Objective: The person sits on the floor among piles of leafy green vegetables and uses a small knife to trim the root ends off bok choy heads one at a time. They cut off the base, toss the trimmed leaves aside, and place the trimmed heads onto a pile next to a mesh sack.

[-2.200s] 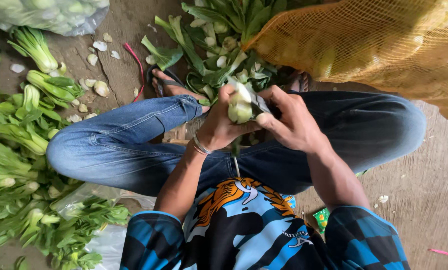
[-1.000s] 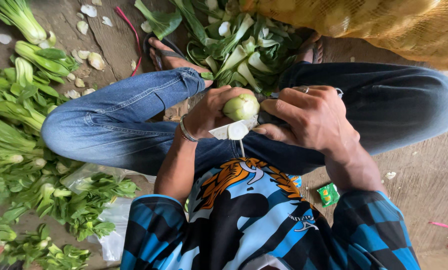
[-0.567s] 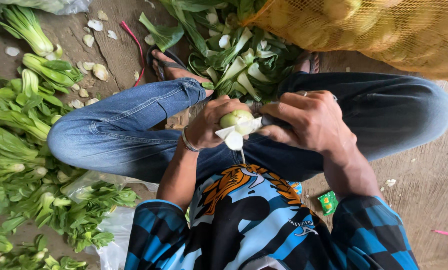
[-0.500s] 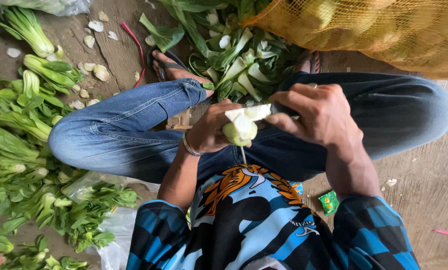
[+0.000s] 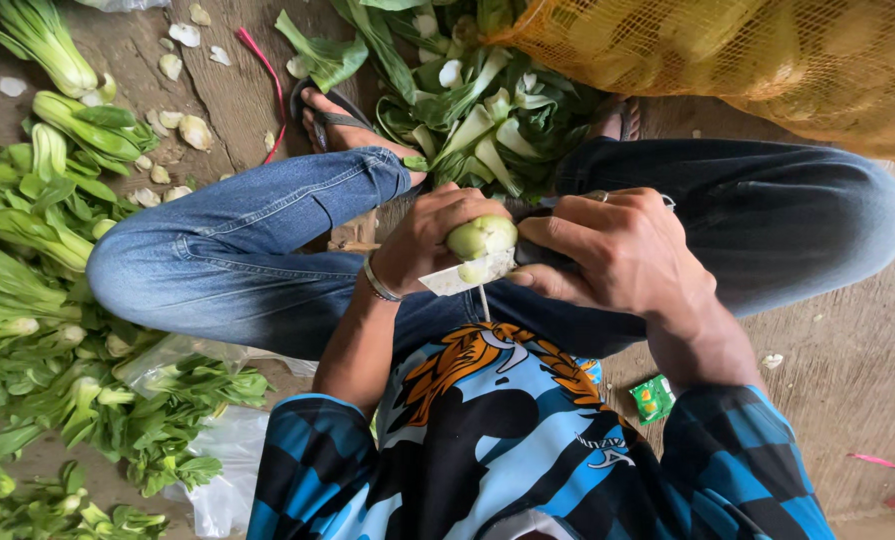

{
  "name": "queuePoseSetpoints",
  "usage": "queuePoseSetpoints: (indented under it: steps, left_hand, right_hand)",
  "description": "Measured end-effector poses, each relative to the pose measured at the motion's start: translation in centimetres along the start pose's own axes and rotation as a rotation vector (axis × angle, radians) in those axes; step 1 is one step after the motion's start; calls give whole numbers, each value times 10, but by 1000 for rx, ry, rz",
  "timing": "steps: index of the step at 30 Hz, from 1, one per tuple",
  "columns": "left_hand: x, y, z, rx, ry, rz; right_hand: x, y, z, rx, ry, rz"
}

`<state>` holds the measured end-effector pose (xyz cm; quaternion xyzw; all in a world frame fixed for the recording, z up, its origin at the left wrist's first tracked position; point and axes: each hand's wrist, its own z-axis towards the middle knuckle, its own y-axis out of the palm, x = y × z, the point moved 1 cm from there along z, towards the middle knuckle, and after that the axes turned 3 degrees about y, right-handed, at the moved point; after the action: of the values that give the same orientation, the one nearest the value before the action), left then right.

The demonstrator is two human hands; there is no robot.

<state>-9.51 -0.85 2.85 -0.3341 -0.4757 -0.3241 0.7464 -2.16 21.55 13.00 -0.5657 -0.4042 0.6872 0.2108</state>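
Observation:
My left hand (image 5: 432,235) grips a pale green bok choy (image 5: 481,237) by its bulb, held over my lap between my bent knees. My right hand (image 5: 622,250) is closed on a knife (image 5: 459,277); its pale blade lies against the underside of the bulb's base, and the handle is hidden inside my fist. A thin strip hangs down from the cut end. A metal bangle circles my left wrist and a ring shows on a right finger.
Bok choy heads lie in a pile (image 5: 37,250) on the ground at my left. Loose cut leaves (image 5: 467,110) are heaped between my feet. An orange mesh sack (image 5: 727,50) fills the upper right. Trimmed white stem ends (image 5: 182,70) are scattered at upper left, and a small green packet (image 5: 652,398) lies at right.
The bok choy has been turned in my left hand while the knife blade shifted around its base. Both hands stayed over my lap; the view drifted slightly.

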Motion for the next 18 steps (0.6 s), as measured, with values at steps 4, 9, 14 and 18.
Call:
queuePoseSetpoints:
  steps: [4, 9, 14, 18]
  left_hand:
    - [-1, 1, -3, 2, -1, 64]
    - [-1, 8, -12, 10, 75, 37]
    - [-4, 13, -14, 32, -19, -48]
    - [-6, 13, -14, -6, -222, -138]
  right_hand:
    - [0, 0, -1, 14, -7, -6]
    - [20, 0, -6, 23, 128, -40]
    - [35, 1, -14, 59, 253, 231]
    - [29, 12, -8, 14, 163, 442]
